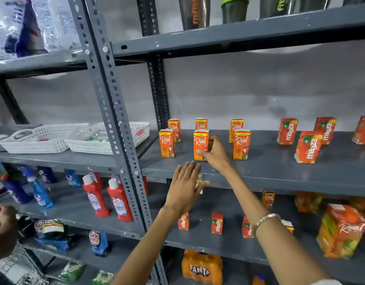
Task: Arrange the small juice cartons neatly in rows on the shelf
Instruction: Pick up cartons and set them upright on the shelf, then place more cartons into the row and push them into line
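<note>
Several small orange Real juice cartons stand in two rows on the grey shelf [259,169]. My right hand [215,153] grips the middle front Real carton [200,141], thumb on its face and fingers round its right side. A front-left carton [166,143] and a front-right carton [241,145] stand upright beside it, with three more behind. My left hand [186,186] hovers flat in front of the shelf edge, fingers spread, holding nothing. Red Maaza cartons [308,147] stand further right on the same shelf.
Slotted steel uprights [115,112] divide the racks. White baskets [43,138] sit on the left shelf. Below are more Maaza cartons [217,223], a large Real pack [342,231], red bottles [120,200], blue bottles and a Fanta pack [201,266]. Another person's hand [3,221] shows at far left.
</note>
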